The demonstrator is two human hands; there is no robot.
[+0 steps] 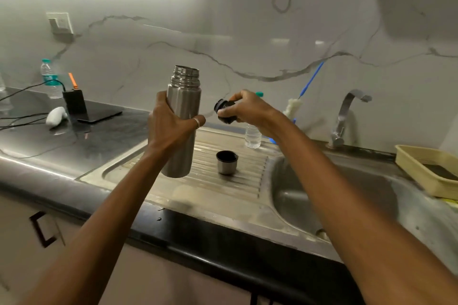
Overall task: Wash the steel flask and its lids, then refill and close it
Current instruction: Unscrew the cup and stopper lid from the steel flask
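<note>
1. Left hand point(173, 126) grips the flask point(183, 106) round its middle, fingers and thumb wrapped on the steel body. It is at the centre of the frame, held clear above the drainboard point(173, 188).
2. Right hand point(245, 109) pinches the black stopper point(224, 111) in its fingertips, just right of the flask's shoulder and apart from it. Neither hand is free.
3. We note the flask is about upright: long axis near vertical, threaded mouth up and uncovered. We cannot see inside, so contents are unknown.
4. Cup lid point(226, 162) sits mouth-up on the drainboard, below and between the two hands.
5. Key relation: the stopper lies right of the mouth and a little below it, its own axis tipped roughly sideways. Basin point(309, 193) and tap point(347, 116) lie further right in the frame, and the right hand is nearer to both.
6. Judgement: both lids are off and we see no water running. We read this as the opening stage, with washing not yet begun, though a refit of the stopper cannot be ruled out.
7. Next move, as we judge it: carry the parts rightward to the basin. The flask should tip from vertical only once over the basin, or any contents land on the drainboard.
8. Risk: the stopper is held by fingertips only, and a smooth steel body could slip once wet.
</note>
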